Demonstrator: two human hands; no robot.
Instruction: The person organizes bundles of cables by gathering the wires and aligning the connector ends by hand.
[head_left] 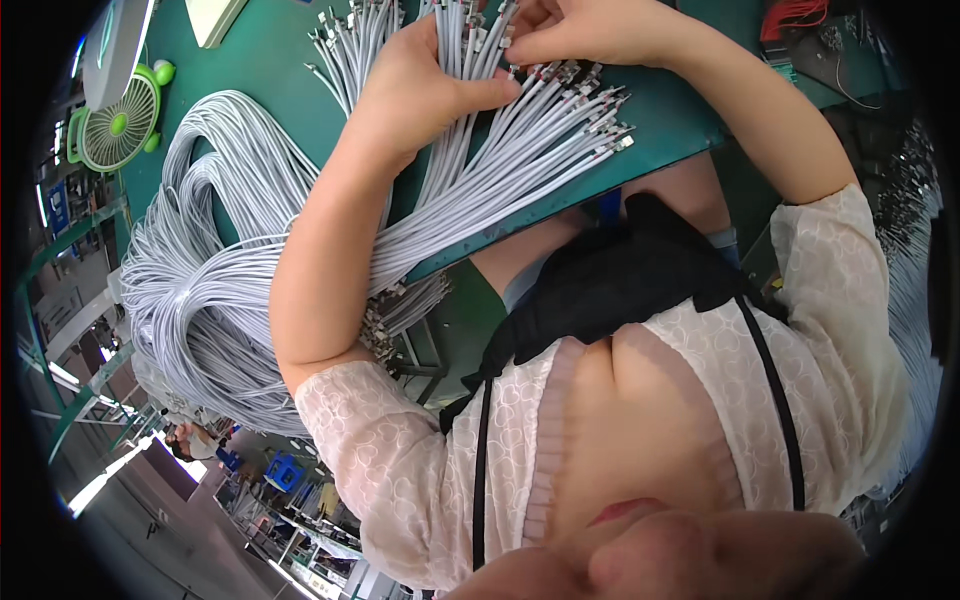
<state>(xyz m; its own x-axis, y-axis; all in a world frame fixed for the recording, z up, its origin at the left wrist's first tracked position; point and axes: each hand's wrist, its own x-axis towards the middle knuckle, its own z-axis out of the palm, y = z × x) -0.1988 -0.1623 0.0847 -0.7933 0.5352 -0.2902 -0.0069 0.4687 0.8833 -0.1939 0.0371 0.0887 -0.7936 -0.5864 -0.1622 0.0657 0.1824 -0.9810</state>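
Note:
My left hand (428, 88) is wrapped round a bundle of thin grey cables (462, 60); its thumb lies across them and its other fingers are mostly hidden. Close beside it, my right hand (575, 30) is closed with thumb and fingers together at the cables' connector ends; which end it pinches is too small to make out. Below the hands, more grey cables (500, 180) fan out to the right, with small white and metal connectors (605, 125) at their tips. Another group of cable ends (350, 45) lies left of my left hand.
Large looped coils of grey cable (235, 120) lie on the green tabletop (680, 120) at the left and hang over its edge. A green fan (118, 122) stands at the far left. Red wires (795, 18) lie at the far right. Another person (195, 440) is in the background.

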